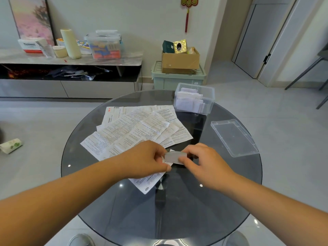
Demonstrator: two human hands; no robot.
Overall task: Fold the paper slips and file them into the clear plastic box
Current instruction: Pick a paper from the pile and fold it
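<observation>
A small folded paper slip (173, 157) is pinched between my left hand (147, 158) and my right hand (204, 161), just above the round glass table (195, 210). A pile of several unfolded printed slips (134, 128) is spread over the table's far left half, and one more sheet (147, 182) lies under my left hand. The clear plastic box (194, 98) stands at the table's far right edge, open, with several folded slips upright inside. Its clear lid (234, 137) lies flat to the right of my hands.
Behind the table stand a green storage bin (177, 80) with a cardboard box (180, 62) on it. A low TV cabinet (71, 71) with containers runs along the left wall. A tissue pack (11, 145) lies on the floor at left. Chair legs (308, 71) show at right.
</observation>
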